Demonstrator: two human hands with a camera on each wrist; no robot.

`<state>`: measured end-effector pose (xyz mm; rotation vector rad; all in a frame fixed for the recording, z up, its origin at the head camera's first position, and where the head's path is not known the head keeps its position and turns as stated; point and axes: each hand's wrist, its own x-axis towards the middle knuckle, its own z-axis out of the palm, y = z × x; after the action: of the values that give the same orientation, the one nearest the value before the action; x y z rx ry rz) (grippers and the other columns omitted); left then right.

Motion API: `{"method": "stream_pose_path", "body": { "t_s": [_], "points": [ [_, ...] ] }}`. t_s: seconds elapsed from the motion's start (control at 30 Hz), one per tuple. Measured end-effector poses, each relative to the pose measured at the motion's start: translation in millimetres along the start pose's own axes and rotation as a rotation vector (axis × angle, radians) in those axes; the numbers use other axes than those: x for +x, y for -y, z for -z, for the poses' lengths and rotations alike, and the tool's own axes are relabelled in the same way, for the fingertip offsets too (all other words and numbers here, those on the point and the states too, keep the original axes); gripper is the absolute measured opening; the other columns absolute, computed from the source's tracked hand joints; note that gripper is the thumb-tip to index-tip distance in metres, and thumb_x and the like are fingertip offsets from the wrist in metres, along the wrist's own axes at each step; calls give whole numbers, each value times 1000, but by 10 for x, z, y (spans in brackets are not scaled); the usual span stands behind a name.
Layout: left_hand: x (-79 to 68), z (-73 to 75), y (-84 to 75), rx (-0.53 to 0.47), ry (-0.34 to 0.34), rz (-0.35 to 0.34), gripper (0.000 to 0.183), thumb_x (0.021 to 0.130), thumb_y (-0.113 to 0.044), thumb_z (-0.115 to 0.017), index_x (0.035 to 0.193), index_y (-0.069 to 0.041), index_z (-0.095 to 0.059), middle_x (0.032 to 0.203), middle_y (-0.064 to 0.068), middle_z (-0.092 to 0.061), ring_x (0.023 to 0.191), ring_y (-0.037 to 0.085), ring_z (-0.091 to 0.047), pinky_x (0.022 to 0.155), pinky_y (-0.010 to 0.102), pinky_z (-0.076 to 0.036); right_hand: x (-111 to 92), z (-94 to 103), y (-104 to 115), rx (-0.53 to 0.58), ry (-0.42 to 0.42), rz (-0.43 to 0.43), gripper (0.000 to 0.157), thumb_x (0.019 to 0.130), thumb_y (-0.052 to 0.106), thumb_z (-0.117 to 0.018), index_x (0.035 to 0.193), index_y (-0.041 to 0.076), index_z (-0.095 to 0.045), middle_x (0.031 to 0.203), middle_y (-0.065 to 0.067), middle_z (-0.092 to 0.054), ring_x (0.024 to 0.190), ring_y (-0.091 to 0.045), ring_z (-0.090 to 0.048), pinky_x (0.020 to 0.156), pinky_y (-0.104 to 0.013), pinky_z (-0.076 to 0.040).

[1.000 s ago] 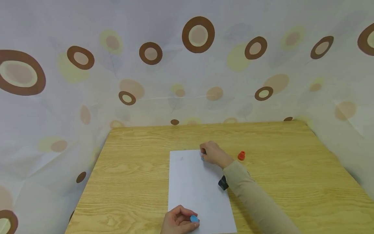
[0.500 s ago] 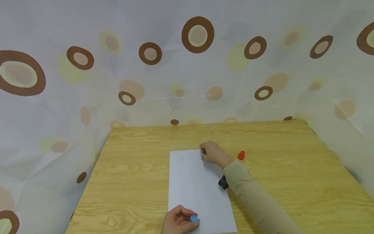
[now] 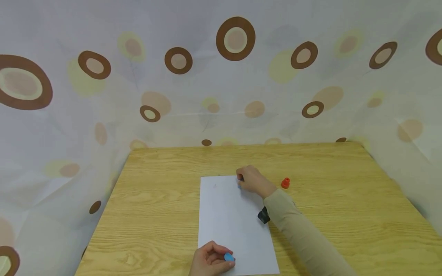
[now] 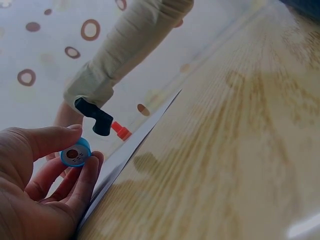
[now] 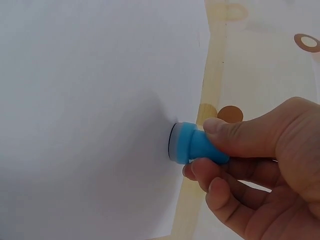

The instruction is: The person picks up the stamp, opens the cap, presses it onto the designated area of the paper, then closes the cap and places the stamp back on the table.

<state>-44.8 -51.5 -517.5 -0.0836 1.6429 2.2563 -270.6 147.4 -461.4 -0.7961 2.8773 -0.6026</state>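
Observation:
My right hand (image 3: 253, 182) pinches a blue stamp (image 5: 195, 142) by its handle between thumb and fingers. The stamp's round face meets the white paper (image 3: 231, 218) near the sheet's far right corner; the print under it is hidden. At the paper's near end my left hand (image 3: 210, 260) holds a small blue stamp cap (image 4: 76, 152) between thumb and fingertips. The cap's round end, pale with a small dark picture, faces the left wrist camera. A small faint mark (image 3: 215, 186) shows near the far left of the paper.
A red stamp (image 3: 285, 183) stands on the wooden table (image 3: 155, 214), right of the paper. A black camera mount (image 3: 264, 216) sits at the right wrist. Patterned cloth (image 3: 207, 88) hangs behind the table and at its sides.
Both hands keep nearly the same place and hold. The stamp stays on the paper. The head view shifts very slightly.

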Motion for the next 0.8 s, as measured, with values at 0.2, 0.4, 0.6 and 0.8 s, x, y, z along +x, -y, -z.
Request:
{"method": "stream_pose_path", "body": {
  "t_s": [0.2,0.4,0.6,0.8],
  "points": [
    [-7,-14,5,-1,-15,0,31,72,6,-83,95,8,-63,97,16,-70,83,18,-71,73,23,-59,-10,-7,-5,0,-9,4,29,82,-4,-70,70,10,-48,66,2,-39,65,-15,-40,58,-25,-30],
    [-9,-21,21,0,-26,10,30,72,4,-84,95,6,-63,97,15,-71,82,18,-71,73,23,-59,-24,-17,-5,1,-8,5,30,82,-4,-71,69,11,-47,66,2,-38,65,-15,-39,59,-24,-30],
    [-2,-13,15,12,-19,-10,31,72,4,-84,95,6,-63,97,15,-70,83,19,-71,73,23,-59,-20,-11,-13,3,-16,24,29,83,-3,-71,71,10,-48,67,1,-39,66,-16,-39,59,-25,-30],
    [-22,4,-11,-1,-23,0,31,71,8,-82,95,9,-62,96,16,-70,83,20,-71,73,23,-59,-27,5,-30,27,-19,37,30,82,-3,-72,71,10,-48,67,2,-40,66,-16,-40,60,-25,-30]
  ]
}}
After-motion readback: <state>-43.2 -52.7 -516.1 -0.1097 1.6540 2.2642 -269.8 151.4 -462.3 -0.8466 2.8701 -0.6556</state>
